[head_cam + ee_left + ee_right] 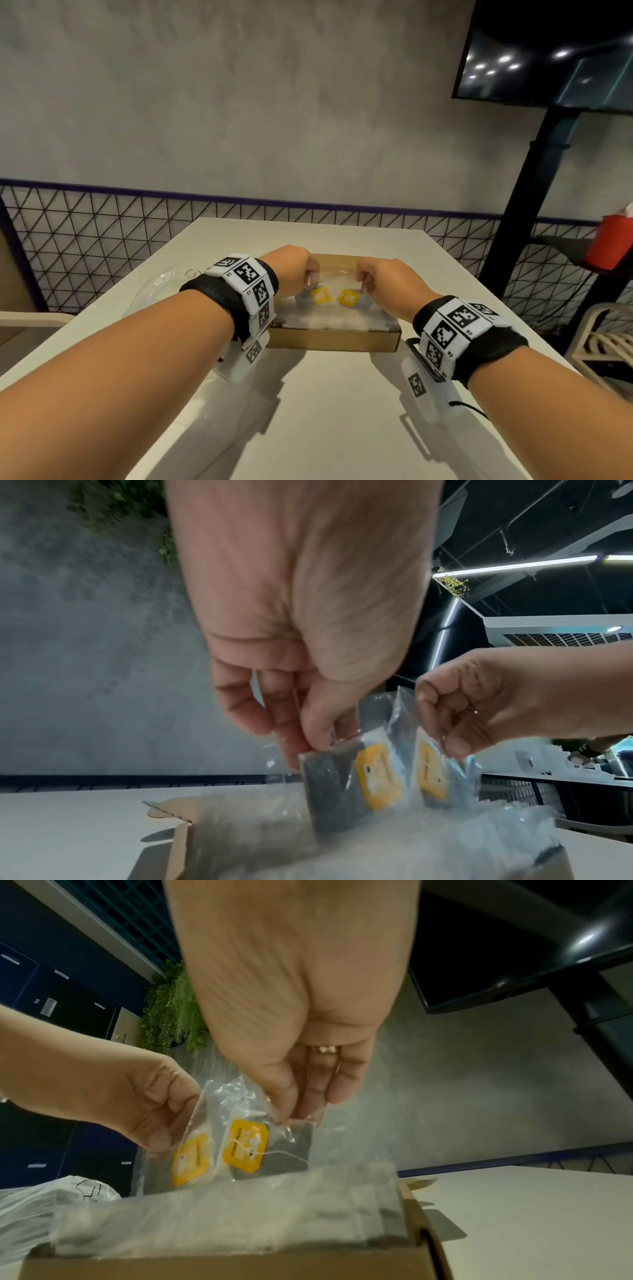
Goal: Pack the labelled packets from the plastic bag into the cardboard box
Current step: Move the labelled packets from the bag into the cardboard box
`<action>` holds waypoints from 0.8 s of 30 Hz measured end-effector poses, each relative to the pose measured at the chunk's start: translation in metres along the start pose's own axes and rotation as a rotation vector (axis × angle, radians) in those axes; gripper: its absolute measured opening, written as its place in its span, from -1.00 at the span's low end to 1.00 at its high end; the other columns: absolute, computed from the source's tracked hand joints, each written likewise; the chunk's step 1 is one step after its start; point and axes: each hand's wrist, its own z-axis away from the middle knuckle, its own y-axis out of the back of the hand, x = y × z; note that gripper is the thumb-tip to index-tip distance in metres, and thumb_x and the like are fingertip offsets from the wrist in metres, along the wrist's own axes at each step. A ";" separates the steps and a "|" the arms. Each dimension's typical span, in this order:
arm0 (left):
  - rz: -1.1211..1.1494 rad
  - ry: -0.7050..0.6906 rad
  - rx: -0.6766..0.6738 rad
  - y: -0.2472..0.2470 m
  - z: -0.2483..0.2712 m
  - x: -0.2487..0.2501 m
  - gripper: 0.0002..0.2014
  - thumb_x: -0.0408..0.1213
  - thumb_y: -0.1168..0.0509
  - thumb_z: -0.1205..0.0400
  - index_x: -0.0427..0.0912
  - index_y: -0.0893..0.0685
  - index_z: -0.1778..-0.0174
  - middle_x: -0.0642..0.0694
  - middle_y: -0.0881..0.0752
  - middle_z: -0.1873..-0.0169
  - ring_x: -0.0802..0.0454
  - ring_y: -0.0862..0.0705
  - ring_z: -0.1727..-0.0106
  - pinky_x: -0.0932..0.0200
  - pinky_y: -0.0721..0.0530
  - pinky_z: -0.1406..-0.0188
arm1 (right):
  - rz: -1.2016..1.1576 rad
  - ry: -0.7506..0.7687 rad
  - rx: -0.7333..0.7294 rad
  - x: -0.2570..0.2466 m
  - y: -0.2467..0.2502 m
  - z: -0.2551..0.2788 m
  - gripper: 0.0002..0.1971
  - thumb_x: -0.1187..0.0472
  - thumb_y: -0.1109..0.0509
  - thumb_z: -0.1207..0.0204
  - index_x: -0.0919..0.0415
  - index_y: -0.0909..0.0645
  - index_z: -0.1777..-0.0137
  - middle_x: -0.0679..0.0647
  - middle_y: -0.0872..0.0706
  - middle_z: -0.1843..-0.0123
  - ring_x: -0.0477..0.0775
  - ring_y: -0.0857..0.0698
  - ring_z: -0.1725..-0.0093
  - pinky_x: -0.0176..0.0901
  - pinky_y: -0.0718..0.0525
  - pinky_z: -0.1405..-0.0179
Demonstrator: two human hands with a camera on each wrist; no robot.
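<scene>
Two clear packets, each with a dark pad and a yellow label, hang side by side just above the open cardboard box [334, 340]. My left hand [310, 274] pinches the top of the left packet [321, 295]. My right hand [363, 279] pinches the top of the right packet [347, 297]. The left wrist view shows my left hand [316, 741] gripping its packet [377, 775] over the box [178, 840]. In the right wrist view my right hand [287, 1114] holds its packet [244, 1148] beside the left packet [190, 1160]. Several packets lie in the box [240, 1264].
The crumpled plastic bag [161, 279] lies on the white table [325, 411], left of the box, and shows again as the bag [51, 1196]. A red container [606, 245] stands on a dark shelf at the right, with a chair [606, 339] below it. A mesh railing runs behind the table.
</scene>
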 end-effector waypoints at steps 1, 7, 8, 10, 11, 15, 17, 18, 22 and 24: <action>-0.002 0.001 -0.004 0.001 0.000 -0.001 -0.78 -0.52 -0.16 -0.61 -0.19 -0.67 0.02 -0.05 -0.57 0.18 0.01 -0.51 0.13 0.25 -0.42 0.16 | 0.001 0.003 0.016 0.001 0.000 0.001 -0.75 0.49 -0.20 -0.48 0.23 -0.64 0.00 0.13 -0.75 0.04 0.13 -0.65 0.06 -0.20 -0.57 0.14; 0.003 0.022 -0.064 0.002 -0.002 -0.005 -0.73 -0.54 -0.19 -0.59 -0.21 -0.75 -0.01 -0.03 -0.65 0.17 0.01 -0.61 0.09 0.19 -0.58 0.03 | 0.050 0.021 -0.015 0.000 -0.005 0.002 -0.75 0.46 -0.21 -0.47 0.20 -0.69 0.09 0.09 -0.72 0.13 0.02 -0.53 0.21 -0.29 -0.40 0.31; 0.010 0.024 -0.066 0.003 -0.001 -0.006 -0.73 -0.54 -0.20 -0.59 -0.20 -0.75 -0.03 -0.04 -0.67 0.17 0.01 -0.62 0.08 0.19 -0.59 0.01 | 0.055 0.024 -0.020 0.000 -0.007 0.002 -0.73 0.47 -0.20 -0.46 0.19 -0.70 0.09 0.07 -0.70 0.17 0.03 -0.54 0.22 -0.29 -0.41 0.30; 0.020 0.036 -0.064 0.005 0.000 -0.008 -0.72 -0.53 -0.20 -0.59 -0.20 -0.75 -0.06 -0.08 -0.71 0.09 -0.02 -0.66 0.03 0.17 -0.60 -0.04 | 0.074 0.014 -0.019 0.002 -0.006 0.001 -0.71 0.49 -0.19 -0.45 0.17 -0.69 0.09 0.00 -0.61 0.23 0.04 -0.54 0.22 -0.29 -0.38 0.39; 0.024 0.045 -0.068 0.006 0.000 -0.010 -0.72 -0.53 -0.20 -0.59 -0.19 -0.75 -0.06 -0.09 -0.72 0.05 -0.04 -0.66 0.00 0.17 -0.60 -0.05 | 0.089 0.008 -0.015 0.004 -0.004 0.001 -0.70 0.49 -0.19 -0.46 0.16 -0.69 0.08 -0.01 -0.58 0.23 0.04 -0.53 0.22 -0.33 -0.33 0.46; 0.019 0.063 -0.076 0.002 0.004 -0.013 -0.74 -0.45 -0.20 -0.63 -0.19 -0.74 -0.12 -0.10 -0.74 -0.10 -0.03 -0.66 -0.10 0.25 -0.54 -0.07 | 0.119 -0.009 -0.044 0.010 -0.001 -0.001 -0.71 0.47 -0.22 -0.47 0.14 -0.70 0.08 0.08 -0.69 0.08 0.07 -0.54 0.19 -0.33 -0.30 0.45; 0.030 0.045 -0.063 -0.004 0.003 -0.010 -0.74 -0.39 -0.21 -0.64 -0.18 -0.73 -0.18 -0.08 -0.74 -0.14 -0.02 -0.66 -0.17 0.29 -0.52 -0.08 | 0.116 0.000 -0.062 0.007 -0.003 -0.001 -0.71 0.45 -0.23 -0.49 0.14 -0.72 0.05 0.09 -0.72 0.00 0.13 -0.64 0.11 -0.28 -0.41 0.28; 0.041 0.033 -0.053 -0.006 0.002 -0.008 -0.74 -0.38 -0.22 -0.64 -0.18 -0.73 -0.19 -0.07 -0.74 -0.15 -0.01 -0.66 -0.18 0.30 -0.51 -0.07 | 0.115 0.009 -0.068 0.005 -0.005 -0.001 -0.72 0.45 -0.23 -0.50 0.14 -0.72 0.03 0.08 -0.74 -0.01 0.14 -0.67 0.06 -0.25 -0.44 0.22; 0.107 0.013 -0.003 -0.013 -0.004 -0.002 -0.78 -0.26 -0.28 -0.63 -0.13 -0.76 -0.13 -0.04 -0.77 -0.09 -0.01 -0.68 -0.11 0.18 -0.61 -0.17 | 0.086 0.022 -0.054 -0.002 -0.008 -0.004 -0.70 0.47 -0.21 -0.50 0.16 -0.71 -0.02 0.08 -0.75 0.00 0.13 -0.68 0.02 -0.23 -0.47 0.20; 0.153 0.011 0.023 -0.015 -0.005 -0.003 -0.80 -0.26 -0.30 -0.62 -0.14 -0.77 -0.10 -0.05 -0.78 -0.06 0.00 -0.69 -0.08 0.14 -0.62 -0.18 | 0.062 0.027 -0.043 -0.001 -0.008 -0.002 -0.69 0.50 -0.19 -0.48 0.19 -0.70 -0.01 0.07 -0.75 0.04 0.10 -0.65 0.10 -0.24 -0.47 0.21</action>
